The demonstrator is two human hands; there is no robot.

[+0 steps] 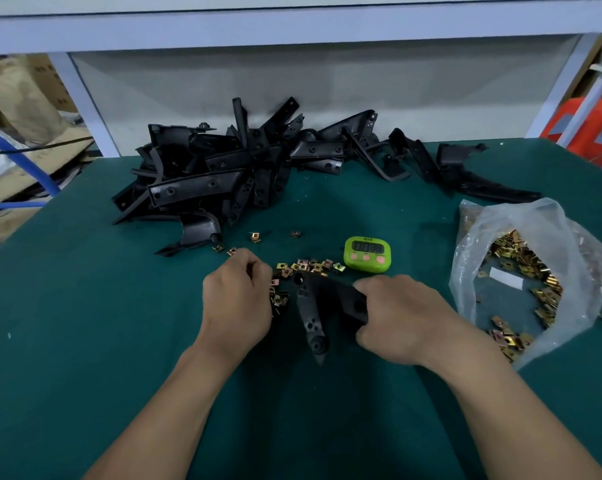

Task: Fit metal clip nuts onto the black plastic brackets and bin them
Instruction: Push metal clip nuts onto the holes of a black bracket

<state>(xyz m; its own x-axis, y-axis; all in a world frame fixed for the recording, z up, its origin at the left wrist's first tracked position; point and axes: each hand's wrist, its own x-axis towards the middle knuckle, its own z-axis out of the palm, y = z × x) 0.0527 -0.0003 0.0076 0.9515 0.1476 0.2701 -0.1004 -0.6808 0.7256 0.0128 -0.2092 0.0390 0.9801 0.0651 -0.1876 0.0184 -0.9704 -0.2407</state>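
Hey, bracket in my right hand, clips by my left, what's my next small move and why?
Probably pinch one of the loose clip nuts beside your left hand and slide it onto the bracket your right hand grips: the bracket's visible holes look bare, and whether your left fingers hold a clip is hidden.

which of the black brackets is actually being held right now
The lone bracket lying in front of the green timer, gripped by the right hand. All the others sit untouched in the pile along the table far edge.
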